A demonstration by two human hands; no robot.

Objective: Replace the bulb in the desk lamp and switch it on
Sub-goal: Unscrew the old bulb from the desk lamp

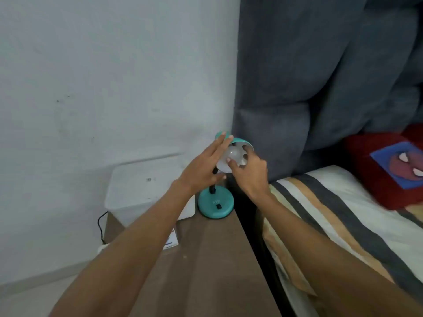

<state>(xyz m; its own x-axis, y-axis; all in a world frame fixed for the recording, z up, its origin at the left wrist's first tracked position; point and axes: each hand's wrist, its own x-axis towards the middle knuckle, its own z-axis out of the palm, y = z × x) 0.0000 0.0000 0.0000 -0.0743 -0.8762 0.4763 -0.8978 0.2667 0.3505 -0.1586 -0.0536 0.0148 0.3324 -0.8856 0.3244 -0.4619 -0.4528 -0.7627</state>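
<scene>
Head view puts the desk lamp at the far right corner of the bench, its teal shade tipped so the open mouth faces back toward the person. The bulb sits inside that mouth, and its long axis seems to run from the socket, deep in the shade, outward and down toward the right hand. That hand is the nearer one: its grip is curled round the bulb's white dome, fingertips spread on the glass. The left hand lies released, fingers straight, flat along the shade's left side, apparently steadying it.

Judging by this, the coming move is a twist about the bulb's axis, whether out or in I cannot tell. Since the shade hangs on a thin black neck, the left hand's bracing matters; the twist could otherwise swing the whole head. The switch on the base sits below both hands, untouched.
</scene>
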